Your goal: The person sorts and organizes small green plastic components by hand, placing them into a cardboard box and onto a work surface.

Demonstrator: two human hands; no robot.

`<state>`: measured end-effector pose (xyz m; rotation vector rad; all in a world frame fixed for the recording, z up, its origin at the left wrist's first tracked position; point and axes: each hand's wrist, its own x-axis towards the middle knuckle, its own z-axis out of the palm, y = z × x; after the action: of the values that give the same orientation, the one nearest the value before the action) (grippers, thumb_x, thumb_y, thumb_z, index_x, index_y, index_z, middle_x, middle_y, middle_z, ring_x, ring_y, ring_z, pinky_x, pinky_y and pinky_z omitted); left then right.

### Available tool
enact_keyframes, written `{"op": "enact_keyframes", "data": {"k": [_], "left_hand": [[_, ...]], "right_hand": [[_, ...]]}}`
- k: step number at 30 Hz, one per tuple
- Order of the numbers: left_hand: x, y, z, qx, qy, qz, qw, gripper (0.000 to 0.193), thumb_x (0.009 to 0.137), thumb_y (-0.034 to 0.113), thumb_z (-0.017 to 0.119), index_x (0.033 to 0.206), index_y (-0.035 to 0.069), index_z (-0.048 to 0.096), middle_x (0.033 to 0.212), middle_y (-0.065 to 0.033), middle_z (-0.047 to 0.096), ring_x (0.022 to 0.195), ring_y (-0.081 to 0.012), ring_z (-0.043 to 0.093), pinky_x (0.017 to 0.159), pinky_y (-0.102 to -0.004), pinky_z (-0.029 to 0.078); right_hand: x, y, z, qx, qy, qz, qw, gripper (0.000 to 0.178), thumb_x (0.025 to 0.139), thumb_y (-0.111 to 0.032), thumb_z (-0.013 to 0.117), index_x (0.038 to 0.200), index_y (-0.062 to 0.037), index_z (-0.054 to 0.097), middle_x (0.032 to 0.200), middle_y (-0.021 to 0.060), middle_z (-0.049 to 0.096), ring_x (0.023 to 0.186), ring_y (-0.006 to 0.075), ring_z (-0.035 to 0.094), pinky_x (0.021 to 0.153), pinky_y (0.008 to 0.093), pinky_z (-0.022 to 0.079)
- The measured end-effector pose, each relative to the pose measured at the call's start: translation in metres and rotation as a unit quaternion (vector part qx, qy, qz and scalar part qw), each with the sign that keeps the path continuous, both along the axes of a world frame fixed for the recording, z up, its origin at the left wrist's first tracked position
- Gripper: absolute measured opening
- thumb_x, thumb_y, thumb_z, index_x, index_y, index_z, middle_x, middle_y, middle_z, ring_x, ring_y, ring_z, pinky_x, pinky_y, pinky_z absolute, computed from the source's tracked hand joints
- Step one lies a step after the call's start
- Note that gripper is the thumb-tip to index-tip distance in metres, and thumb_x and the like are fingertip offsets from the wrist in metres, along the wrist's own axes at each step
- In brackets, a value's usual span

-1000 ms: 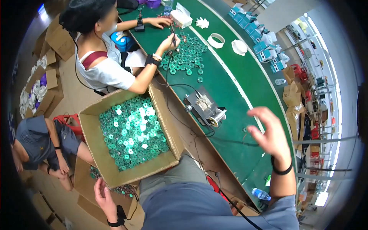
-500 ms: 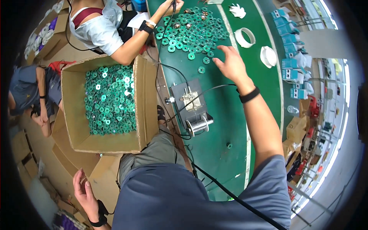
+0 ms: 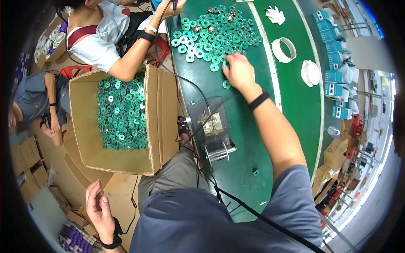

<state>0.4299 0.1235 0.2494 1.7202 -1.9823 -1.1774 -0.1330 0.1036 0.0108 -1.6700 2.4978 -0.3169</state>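
The right hand (image 3: 240, 74) reaches over the worktop (image 3: 253, 130), fingers bent down at the near edge of a spread of green rings (image 3: 216, 44); whether it pinches one I cannot tell. The left hand (image 3: 100, 213), fingers loosely curled and apart, hangs near the cardboard box (image 3: 165, 114), which holds more such rings. A metal spool (image 3: 218, 153) sits on the worktop.
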Motion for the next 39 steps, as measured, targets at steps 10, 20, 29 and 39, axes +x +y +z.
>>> {"op": "enact_keyframes", "data": {"k": [10,20,29,39], "left_hand": [[-0.164,-0.051,-0.022,0.001,-0.044,-0.184,0.982,0.042,0.085,-0.007,0.069,0.127,0.000,0.070,0.133,-0.0187,0.067,0.125,-0.0355,0.065,0.109,-0.0432,0.050],[-0.325,-0.073,-0.107,-0.099,-0.034,-0.371,0.923,0.045,0.083,0.003,0.075,0.128,0.003,0.069,0.121,-0.0159,0.067,0.110,-0.0370,0.065,0.097,-0.0459,0.055],[-0.412,-0.095,-0.198,-0.169,-0.151,-0.417,0.880,0.064,0.081,0.005,0.078,0.142,0.003,0.058,0.141,-0.0208,0.057,0.129,-0.0416,0.054,0.104,-0.0493,0.052],[-0.444,-0.099,-0.238,-0.162,-0.246,-0.447,0.845,0.087,0.089,0.022,0.078,0.165,0.020,0.036,0.175,-0.0203,0.021,0.159,-0.0465,0.025,0.121,-0.0632,0.036]], "right_hand": [[-0.010,0.033,-0.016,-0.075,-0.003,-0.048,0.996,0.058,0.090,-0.029,0.078,0.143,-0.0125,0.065,0.148,0.0170,0.055,0.137,0.0370,0.053,0.109,0.0521,0.049],[-0.016,0.037,-0.018,0.014,-0.059,-0.041,0.997,0.073,0.098,-0.044,0.071,0.159,-0.0111,0.048,0.170,0.0204,0.036,0.158,0.0442,0.030,0.125,0.0561,0.033],[-0.036,0.047,-0.012,0.031,-0.092,0.027,0.995,0.080,0.091,-0.049,0.077,0.158,-0.0149,0.050,0.170,0.0216,0.034,0.154,0.0482,0.035,0.123,0.0564,0.036],[-0.040,0.047,-0.023,0.021,-0.108,0.038,0.993,0.100,0.076,-0.050,0.089,0.161,-0.0232,0.046,0.171,0.0218,0.029,0.154,0.0555,0.030,0.119,0.0604,0.041]]}}
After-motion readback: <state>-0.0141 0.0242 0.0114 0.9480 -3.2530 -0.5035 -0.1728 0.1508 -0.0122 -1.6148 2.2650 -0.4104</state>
